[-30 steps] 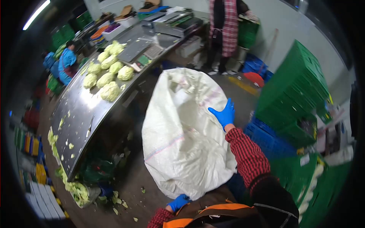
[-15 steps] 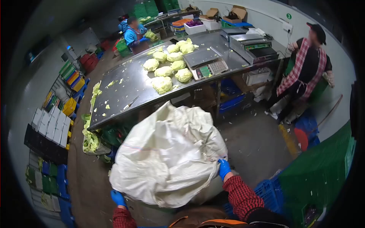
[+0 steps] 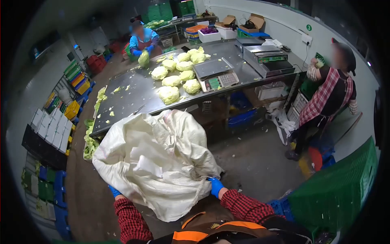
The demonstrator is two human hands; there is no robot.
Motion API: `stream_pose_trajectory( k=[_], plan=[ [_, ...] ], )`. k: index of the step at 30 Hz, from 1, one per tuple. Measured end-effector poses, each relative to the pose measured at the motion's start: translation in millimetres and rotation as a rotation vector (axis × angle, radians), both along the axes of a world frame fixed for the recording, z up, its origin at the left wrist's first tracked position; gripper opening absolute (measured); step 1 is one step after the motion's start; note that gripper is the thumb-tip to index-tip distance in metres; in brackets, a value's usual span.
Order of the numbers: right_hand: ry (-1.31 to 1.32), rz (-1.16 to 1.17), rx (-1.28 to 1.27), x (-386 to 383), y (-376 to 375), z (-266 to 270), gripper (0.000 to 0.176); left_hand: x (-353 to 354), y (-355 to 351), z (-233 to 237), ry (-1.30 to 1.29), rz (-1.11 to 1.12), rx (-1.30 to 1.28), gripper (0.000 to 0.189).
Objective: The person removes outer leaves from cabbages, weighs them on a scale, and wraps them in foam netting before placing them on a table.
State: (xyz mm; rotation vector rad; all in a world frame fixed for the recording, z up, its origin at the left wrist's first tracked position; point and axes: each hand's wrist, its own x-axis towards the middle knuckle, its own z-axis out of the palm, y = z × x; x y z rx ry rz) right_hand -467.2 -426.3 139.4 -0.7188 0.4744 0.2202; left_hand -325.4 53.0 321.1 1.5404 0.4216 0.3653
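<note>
A large white woven sack (image 3: 162,158) hangs crumpled in front of me, its mouth gaping and pale inner folds showing. My right hand (image 3: 216,186), in a blue glove, is closed on the sack's right edge. On the other side my left hand (image 3: 115,191), also blue-gloved, grips the lower left edge, its fingers mostly hidden behind the fabric. The sack's far part covers the near edge of a metal table (image 3: 130,99). Several pale green cabbages (image 3: 169,94) lie on that table beside a digital scale (image 3: 219,81).
Across the table a person in blue (image 3: 142,40) holds a cabbage (image 3: 144,59). At right stands a person in a checked apron (image 3: 325,93), near a red dustpan (image 3: 315,157). Green crates (image 3: 337,187) are close on my right; stacked white boxes (image 3: 50,130) stand left.
The sack and both my hands have shifted left, and the sack's mouth has turned and spread. The far person has brought a cabbage over the table; the person at right has turned toward the wall.
</note>
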Motion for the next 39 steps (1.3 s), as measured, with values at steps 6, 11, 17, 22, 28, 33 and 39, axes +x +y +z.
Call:
stream_pose_trajectory(
  k=[6,11,17,22,28,33,39],
  plan=[
    [0.345,-0.034,-0.134,75.0,-74.3,27.6,0.036,46.7,-179.4,87.7,-0.298,0.547,0.701,0.034],
    [0.052,0.364,-0.600,128.1,-159.5,-5.5,0.025,103.3,-345.1,73.3,-0.427,-0.466,0.770,0.030],
    [0.233,0.665,-0.263,190.4,-195.1,60.3,0.063,155.4,-370.6,-67.6,0.152,-0.787,1.240,0.053],
    [0.357,1.082,-0.655,277.5,-304.7,159.0,0.070,120.9,-294.7,-115.5,0.792,-0.666,1.041,0.058],
    [-0.073,0.298,-0.689,430.5,-410.1,204.8,0.039,141.5,-372.8,-59.9,0.509,-0.062,0.503,0.036],
    [-0.114,0.045,-0.538,565.2,-436.5,210.0,0.028,213.5,-501.3,12.2,0.297,-0.057,0.453,0.025],
    [-0.459,0.442,-0.633,674.2,-352.8,206.8,0.022,292.0,-557.2,23.6,0.375,0.090,0.461,0.037]
  ],
)
